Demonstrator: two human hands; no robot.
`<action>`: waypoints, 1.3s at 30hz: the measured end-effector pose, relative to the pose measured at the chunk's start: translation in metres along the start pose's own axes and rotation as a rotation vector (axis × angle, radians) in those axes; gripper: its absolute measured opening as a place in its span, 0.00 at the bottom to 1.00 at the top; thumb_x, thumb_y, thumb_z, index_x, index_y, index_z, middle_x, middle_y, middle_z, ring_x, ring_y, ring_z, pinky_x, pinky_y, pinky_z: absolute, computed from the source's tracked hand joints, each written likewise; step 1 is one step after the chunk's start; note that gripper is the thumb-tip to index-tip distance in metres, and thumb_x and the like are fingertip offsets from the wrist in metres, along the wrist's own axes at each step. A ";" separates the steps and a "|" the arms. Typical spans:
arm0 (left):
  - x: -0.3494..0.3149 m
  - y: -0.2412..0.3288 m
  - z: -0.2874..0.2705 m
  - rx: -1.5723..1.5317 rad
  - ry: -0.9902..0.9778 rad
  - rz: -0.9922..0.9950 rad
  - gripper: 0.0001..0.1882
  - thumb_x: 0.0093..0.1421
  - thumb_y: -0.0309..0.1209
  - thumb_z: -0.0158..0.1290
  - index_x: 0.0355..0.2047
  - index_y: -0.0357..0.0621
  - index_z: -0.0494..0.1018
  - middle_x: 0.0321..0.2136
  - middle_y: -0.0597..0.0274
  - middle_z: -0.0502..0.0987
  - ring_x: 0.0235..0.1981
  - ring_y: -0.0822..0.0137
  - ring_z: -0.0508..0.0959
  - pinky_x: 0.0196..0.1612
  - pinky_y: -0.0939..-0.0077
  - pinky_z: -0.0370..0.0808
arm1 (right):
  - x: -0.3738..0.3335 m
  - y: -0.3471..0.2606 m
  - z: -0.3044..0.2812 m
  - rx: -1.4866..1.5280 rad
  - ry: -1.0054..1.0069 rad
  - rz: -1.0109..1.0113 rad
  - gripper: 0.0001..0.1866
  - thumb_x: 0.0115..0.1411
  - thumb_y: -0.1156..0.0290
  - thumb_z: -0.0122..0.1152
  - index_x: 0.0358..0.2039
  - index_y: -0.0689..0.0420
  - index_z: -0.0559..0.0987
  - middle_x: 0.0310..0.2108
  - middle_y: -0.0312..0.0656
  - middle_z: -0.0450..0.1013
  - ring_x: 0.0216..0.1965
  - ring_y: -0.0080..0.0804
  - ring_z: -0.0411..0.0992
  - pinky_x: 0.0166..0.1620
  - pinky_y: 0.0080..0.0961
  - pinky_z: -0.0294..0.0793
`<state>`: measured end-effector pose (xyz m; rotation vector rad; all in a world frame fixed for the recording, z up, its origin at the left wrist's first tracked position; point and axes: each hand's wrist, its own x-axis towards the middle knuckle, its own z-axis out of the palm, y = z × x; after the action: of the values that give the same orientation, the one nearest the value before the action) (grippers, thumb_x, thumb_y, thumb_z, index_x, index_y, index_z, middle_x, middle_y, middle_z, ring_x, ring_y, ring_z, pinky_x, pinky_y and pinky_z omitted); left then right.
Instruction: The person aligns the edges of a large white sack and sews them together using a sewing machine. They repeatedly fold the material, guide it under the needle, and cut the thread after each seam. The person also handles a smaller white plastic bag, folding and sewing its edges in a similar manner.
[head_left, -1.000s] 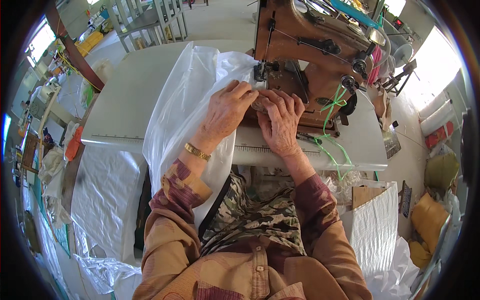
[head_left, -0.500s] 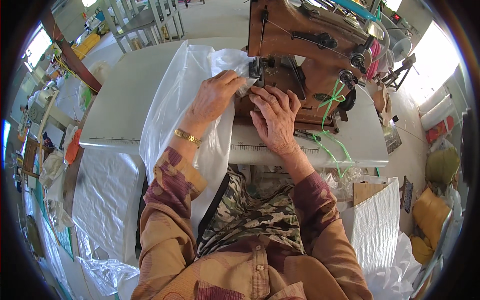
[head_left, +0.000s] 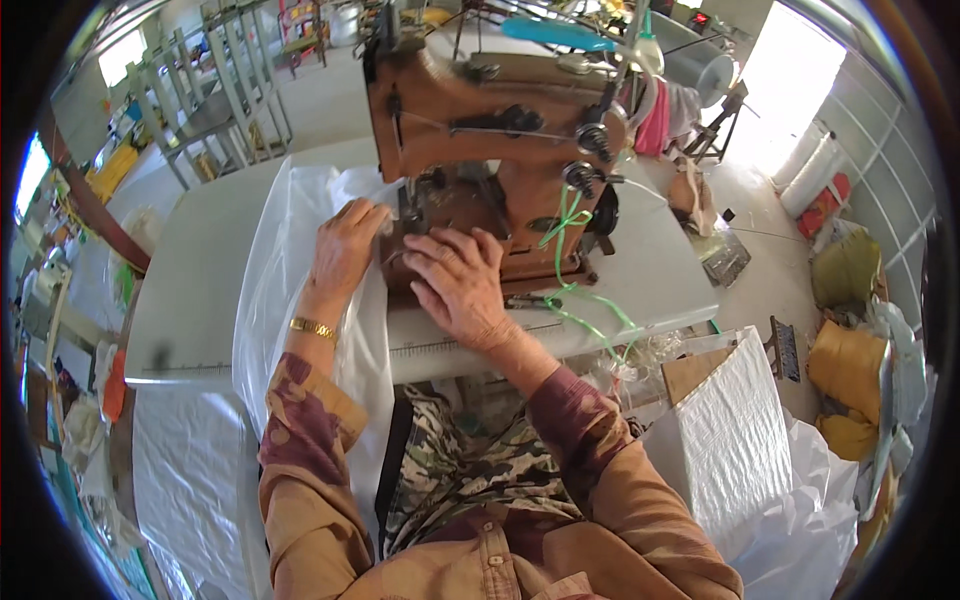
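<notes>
A glossy white plastic sheet [head_left: 272, 262] runs over the table's left part and down into my lap. Its upper corner reaches the needle area of a brown sewing machine [head_left: 460, 85]. My left hand [head_left: 342, 250], with a gold bracelet at the wrist, has its fingers closed on the sheet's edge just left of the presser foot. My right hand [head_left: 460, 285] lies palm down on the machine's bed, fingers slightly bent and apart, with nothing visible gripped. Its fingertips are close to the sheet's edge; whether they touch it I cannot tell.
A green string [head_left: 565, 225] hangs from the machine onto the grey table [head_left: 640, 285], whose front edge carries a ruler scale. White folded sheets [head_left: 190, 450] are at lower left, more white sheeting [head_left: 740, 430] at lower right. Metal chairs [head_left: 215, 110] stand behind on the left.
The view has swung to the right, so the machine and hands appear farther left. Both hands stay by the needle area, the left one still on the sheet.
</notes>
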<state>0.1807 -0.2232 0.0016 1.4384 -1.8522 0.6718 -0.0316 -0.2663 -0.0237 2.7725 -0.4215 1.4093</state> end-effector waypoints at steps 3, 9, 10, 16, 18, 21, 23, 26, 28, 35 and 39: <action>0.005 -0.001 0.005 -0.002 -0.018 -0.031 0.10 0.55 0.20 0.50 0.37 0.41 0.75 0.30 0.57 0.72 0.35 0.54 0.78 0.36 0.62 0.78 | -0.002 0.000 -0.001 -0.005 -0.022 0.015 0.18 0.58 0.65 0.62 0.50 0.49 0.77 0.60 0.31 0.68 0.61 0.36 0.63 0.64 0.50 0.53; 0.014 -0.014 0.017 0.020 -0.012 -0.058 0.09 0.56 0.21 0.51 0.38 0.41 0.75 0.31 0.56 0.72 0.34 0.52 0.78 0.35 0.60 0.78 | -0.002 -0.002 -0.004 0.010 -0.023 0.022 0.18 0.58 0.66 0.62 0.50 0.49 0.77 0.61 0.31 0.67 0.61 0.36 0.62 0.65 0.50 0.52; 0.015 -0.017 0.018 0.030 -0.014 -0.071 0.09 0.56 0.21 0.51 0.38 0.41 0.75 0.31 0.56 0.73 0.34 0.52 0.78 0.35 0.60 0.78 | -0.001 -0.002 -0.004 0.011 -0.031 0.018 0.19 0.58 0.65 0.62 0.51 0.48 0.76 0.61 0.31 0.67 0.61 0.36 0.62 0.65 0.50 0.52; 0.022 -0.019 0.024 0.055 -0.067 -0.207 0.07 0.58 0.21 0.48 0.35 0.41 0.75 0.33 0.53 0.74 0.36 0.48 0.79 0.37 0.56 0.78 | -0.001 -0.003 -0.005 0.024 -0.023 0.025 0.19 0.56 0.66 0.64 0.50 0.48 0.77 0.61 0.30 0.68 0.61 0.36 0.63 0.64 0.50 0.52; 0.023 -0.020 0.024 0.065 -0.059 -0.262 0.06 0.58 0.21 0.47 0.33 0.40 0.74 0.34 0.51 0.75 0.37 0.47 0.79 0.38 0.55 0.77 | -0.002 -0.004 -0.005 0.024 -0.012 0.022 0.19 0.55 0.67 0.65 0.49 0.49 0.78 0.61 0.30 0.68 0.61 0.37 0.63 0.64 0.50 0.52; 0.019 -0.020 0.020 0.078 -0.030 -0.324 0.06 0.58 0.21 0.47 0.33 0.39 0.74 0.34 0.49 0.75 0.38 0.46 0.79 0.40 0.55 0.77 | -0.002 -0.004 -0.003 0.021 -0.016 0.027 0.19 0.55 0.67 0.65 0.49 0.49 0.78 0.61 0.30 0.68 0.61 0.37 0.63 0.64 0.50 0.51; 0.010 -0.031 0.022 0.147 -0.027 -0.398 0.06 0.58 0.21 0.47 0.33 0.38 0.74 0.35 0.49 0.76 0.38 0.46 0.79 0.40 0.55 0.77 | -0.002 -0.004 -0.002 0.020 -0.008 0.021 0.19 0.55 0.67 0.65 0.49 0.49 0.78 0.60 0.30 0.69 0.61 0.37 0.63 0.64 0.50 0.51; -0.006 -0.038 0.014 0.212 -0.057 -0.476 0.06 0.59 0.21 0.46 0.33 0.36 0.74 0.36 0.48 0.76 0.38 0.45 0.79 0.42 0.54 0.76 | -0.004 -0.002 -0.005 0.003 -0.014 0.025 0.19 0.57 0.66 0.64 0.50 0.49 0.77 0.60 0.31 0.68 0.61 0.37 0.63 0.65 0.49 0.52; -0.021 -0.046 0.008 0.244 -0.069 -0.516 0.06 0.58 0.21 0.47 0.33 0.36 0.74 0.36 0.47 0.76 0.39 0.45 0.79 0.42 0.54 0.75 | -0.003 -0.001 -0.007 -0.004 -0.013 0.021 0.19 0.58 0.66 0.64 0.50 0.48 0.76 0.60 0.31 0.68 0.61 0.37 0.63 0.65 0.49 0.52; -0.072 -0.067 0.004 0.208 -0.089 -0.620 0.06 0.58 0.23 0.48 0.32 0.37 0.76 0.36 0.46 0.78 0.40 0.43 0.78 0.44 0.52 0.74 | 0.002 -0.003 -0.007 -0.009 0.007 -0.002 0.18 0.57 0.66 0.63 0.49 0.48 0.77 0.59 0.31 0.69 0.60 0.38 0.63 0.64 0.50 0.54; -0.098 -0.079 0.003 0.130 -0.041 -0.767 0.06 0.58 0.26 0.49 0.31 0.39 0.77 0.32 0.43 0.79 0.39 0.42 0.78 0.43 0.52 0.74 | 0.000 -0.001 0.001 -0.010 0.016 -0.047 0.18 0.56 0.66 0.63 0.48 0.50 0.78 0.58 0.33 0.70 0.59 0.40 0.64 0.61 0.54 0.55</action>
<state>0.2715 -0.1856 -0.0779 2.0711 -1.1392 0.3725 -0.0303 -0.2654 -0.0240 2.7428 -0.3600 1.4141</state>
